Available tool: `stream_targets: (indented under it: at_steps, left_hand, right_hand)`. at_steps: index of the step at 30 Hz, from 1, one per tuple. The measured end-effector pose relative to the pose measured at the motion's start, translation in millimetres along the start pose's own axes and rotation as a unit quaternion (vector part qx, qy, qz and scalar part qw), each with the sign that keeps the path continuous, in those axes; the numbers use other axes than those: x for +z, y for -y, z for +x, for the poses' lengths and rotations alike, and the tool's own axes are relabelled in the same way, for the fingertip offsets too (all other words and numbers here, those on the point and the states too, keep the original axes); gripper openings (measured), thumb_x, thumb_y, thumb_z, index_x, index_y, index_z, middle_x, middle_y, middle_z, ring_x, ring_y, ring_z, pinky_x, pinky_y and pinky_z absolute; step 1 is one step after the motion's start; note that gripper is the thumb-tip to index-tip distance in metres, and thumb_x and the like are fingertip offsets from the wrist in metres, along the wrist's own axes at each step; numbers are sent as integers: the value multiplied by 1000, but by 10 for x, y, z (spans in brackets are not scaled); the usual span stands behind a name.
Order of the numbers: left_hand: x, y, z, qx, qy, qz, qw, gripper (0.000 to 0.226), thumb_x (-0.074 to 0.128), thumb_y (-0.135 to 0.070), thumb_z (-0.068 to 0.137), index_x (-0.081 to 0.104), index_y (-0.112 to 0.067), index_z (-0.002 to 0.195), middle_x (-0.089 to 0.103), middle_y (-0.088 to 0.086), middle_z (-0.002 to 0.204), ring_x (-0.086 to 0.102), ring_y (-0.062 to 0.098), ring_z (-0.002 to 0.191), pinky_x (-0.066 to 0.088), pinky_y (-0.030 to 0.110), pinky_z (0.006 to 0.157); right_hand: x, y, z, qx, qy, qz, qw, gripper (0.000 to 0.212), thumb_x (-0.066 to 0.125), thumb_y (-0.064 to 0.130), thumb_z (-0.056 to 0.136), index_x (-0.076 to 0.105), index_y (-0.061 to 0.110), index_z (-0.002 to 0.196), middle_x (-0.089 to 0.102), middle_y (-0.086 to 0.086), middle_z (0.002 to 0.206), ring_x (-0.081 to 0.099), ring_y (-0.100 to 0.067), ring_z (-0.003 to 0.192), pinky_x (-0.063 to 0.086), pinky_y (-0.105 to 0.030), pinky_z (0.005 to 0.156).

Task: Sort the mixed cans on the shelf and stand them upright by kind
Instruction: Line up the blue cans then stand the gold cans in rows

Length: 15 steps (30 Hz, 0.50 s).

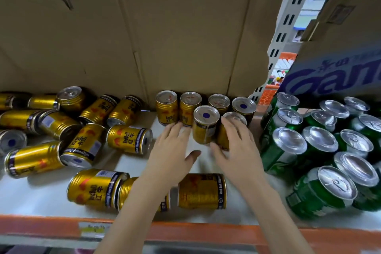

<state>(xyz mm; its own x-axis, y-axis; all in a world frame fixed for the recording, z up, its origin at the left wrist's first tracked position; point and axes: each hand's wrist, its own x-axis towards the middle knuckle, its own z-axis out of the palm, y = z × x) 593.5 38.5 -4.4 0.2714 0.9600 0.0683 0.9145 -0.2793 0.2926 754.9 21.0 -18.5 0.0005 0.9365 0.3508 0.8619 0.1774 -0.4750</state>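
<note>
My left hand (172, 146) lies open beside a standing gold can (205, 125); my right hand (237, 144) cups its neighbour (223, 138), fingers spread. Green cans (321, 146) stand right.

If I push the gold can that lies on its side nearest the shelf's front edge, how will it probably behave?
The gold can lies on its round side, so it would probably roll. The white shelf looks smooth, so little would slow it. Its metal wall likely stays stiff when gripped.

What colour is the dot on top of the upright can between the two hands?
Dark blue, on the silver top of the gold can. The head view shows it.
</note>
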Motion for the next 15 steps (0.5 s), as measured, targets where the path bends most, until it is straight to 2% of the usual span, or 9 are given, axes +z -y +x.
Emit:
stream_targets:
  at_steps: [3, 8, 11, 13, 15]
  left_hand:
    - [-72, 185, -323, -21, -6, -17, 1000, 58, 43, -48, 94, 30, -23, 145, 31, -7, 149, 22, 13, 137, 17, 24, 112]
    - [-161, 348, -784, -61, -62, -29, 996, 52, 54, -40, 89, 49, -17, 135, 48, -4, 138, 38, 14, 129, 27, 23, 106]
    - [-182, 357, -969, -73, -32, -16, 997, 60, 44, -52, 90, 38, -21, 141, 40, -7, 143, 31, 11, 133, 19, 19, 108]
    - [-177, 368, -1042, -65, 10, 21, 998, 69, 34, -63, 89, 26, -25, 146, 30, -11, 149, 22, 8, 137, 7, 17, 110]
    - [-164, 391, -1075, -48, 31, 54, 997, 79, 28, -70, 84, 16, -26, 149, 21, -11, 153, 15, 10, 141, -5, 17, 104]
  right_hand:
    - [0, 183, -89, -37, 67, 46, 996, 51, 53, 40, 91, 44, 21, 137, 47, 6, 134, 40, -12, 126, 30, -20, 99]
    - [-1, 351, -225, -111, 186, 21, 976, 57, 44, 55, 91, 34, 30, 142, 39, 14, 141, 32, -4, 130, 26, -21, 105]
    - [30, 386, -296, -141, 255, -11, 956, 68, 41, 66, 86, 28, 32, 144, 37, 12, 144, 32, -8, 132, 26, -26, 107]
    - [54, 387, -335, -156, 284, -43, 945, 75, 43, 70, 82, 26, 32, 144, 39, 11, 142, 36, -10, 129, 29, -28, 105]
    - [76, 376, -357, -174, 293, -80, 937, 82, 48, 72, 78, 23, 33, 145, 41, 10, 139, 41, -12, 124, 32, -29, 102]
